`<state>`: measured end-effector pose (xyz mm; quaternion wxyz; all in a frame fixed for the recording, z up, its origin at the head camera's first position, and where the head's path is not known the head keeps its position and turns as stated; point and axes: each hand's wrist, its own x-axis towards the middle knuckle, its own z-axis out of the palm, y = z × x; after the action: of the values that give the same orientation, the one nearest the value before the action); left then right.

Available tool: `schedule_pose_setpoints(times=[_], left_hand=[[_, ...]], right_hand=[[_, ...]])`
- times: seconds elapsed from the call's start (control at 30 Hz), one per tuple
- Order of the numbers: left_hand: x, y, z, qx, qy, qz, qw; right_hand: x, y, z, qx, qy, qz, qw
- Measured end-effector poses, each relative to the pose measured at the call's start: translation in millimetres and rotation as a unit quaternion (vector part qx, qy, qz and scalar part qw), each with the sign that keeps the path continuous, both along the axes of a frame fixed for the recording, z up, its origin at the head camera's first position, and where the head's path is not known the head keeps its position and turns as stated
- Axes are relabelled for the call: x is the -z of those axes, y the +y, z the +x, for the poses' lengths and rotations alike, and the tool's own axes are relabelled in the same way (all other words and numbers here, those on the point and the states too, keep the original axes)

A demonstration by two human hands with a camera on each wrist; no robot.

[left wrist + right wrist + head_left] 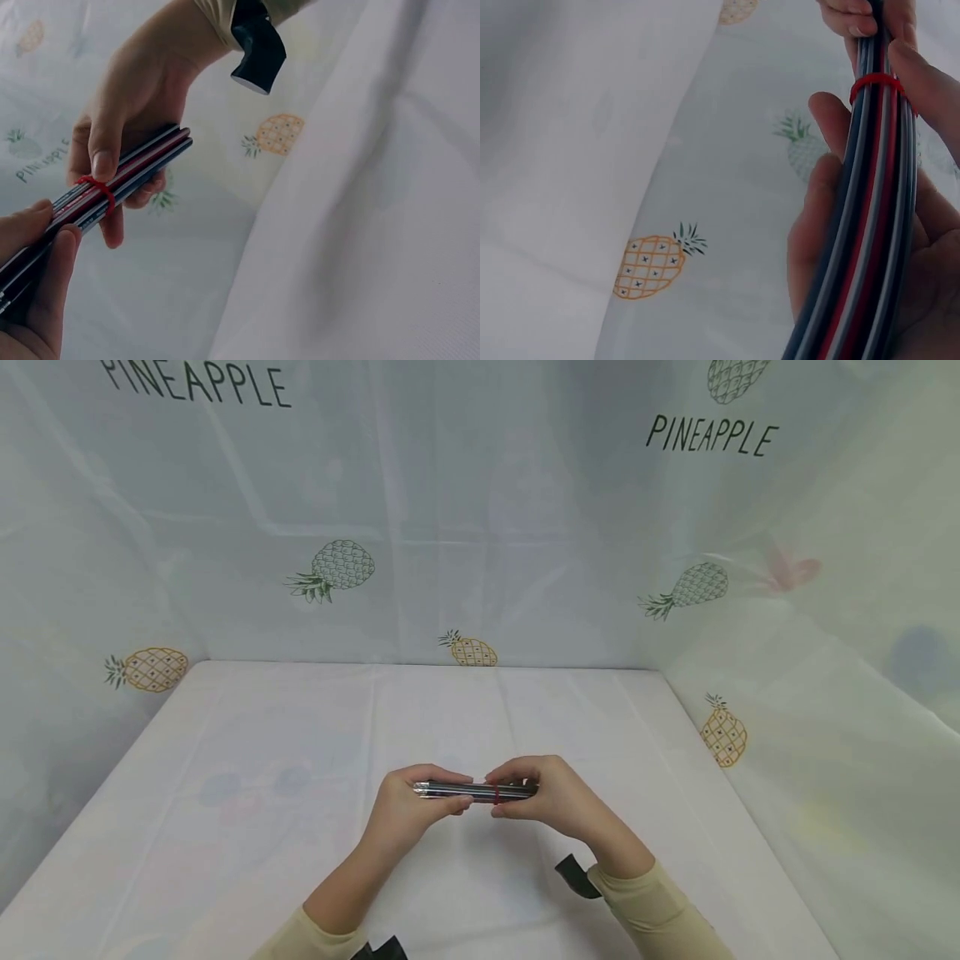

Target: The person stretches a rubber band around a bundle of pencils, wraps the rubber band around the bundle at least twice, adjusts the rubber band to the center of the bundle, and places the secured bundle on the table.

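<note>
A bundle of striped pencils [450, 790], dark blue with some red ones, is held level above the white table. A red rubber band [877, 78] is wrapped around it. My left hand [401, 810] pinches the left part of the bundle between thumb and fingers, near the silvery ends. On the other side, my right hand [558, 797] holds the right part, its thumb close to the band in the left wrist view. Several pencils lie side by side, their tips not clearly visible.
A white cloth [300, 860] covers the table under both hands. Pale curtains [480, 527] printed with pineapples stand behind and at both sides. A black strap end [577, 877] hangs from the right sleeve, and another black piece [381, 948] shows by the left sleeve.
</note>
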<state>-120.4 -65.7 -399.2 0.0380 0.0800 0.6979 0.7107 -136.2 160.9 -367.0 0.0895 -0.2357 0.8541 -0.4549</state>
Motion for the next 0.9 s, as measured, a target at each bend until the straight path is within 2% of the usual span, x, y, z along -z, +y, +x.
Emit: schedule_pose_setpoints(times=[0.3,0.5,0.67,0.9], left_hand=[[2.6,-2,0.3,0.022,0.010,-0.001,0.9997],[4.6,-1,0.3,0.010,0.004,-0.008,0.9999],[5.6,3,0.9,0.001,-0.007,0.004,1.0000],[8.1,8,4.2,0.010,-0.004,0.008,0.9999]], right_hand=[[-4.5,4,0.6,-0.021,-0.044,0.001,0.999],[-4.2,1,0.2,-0.008,-0.038,0.005,0.999],[-1.7,-1,-1.3,-0.001,-0.021,-0.003,1.000],[3.1,-4,-2.3,-0.029,-0.004,-0.020,0.999]])
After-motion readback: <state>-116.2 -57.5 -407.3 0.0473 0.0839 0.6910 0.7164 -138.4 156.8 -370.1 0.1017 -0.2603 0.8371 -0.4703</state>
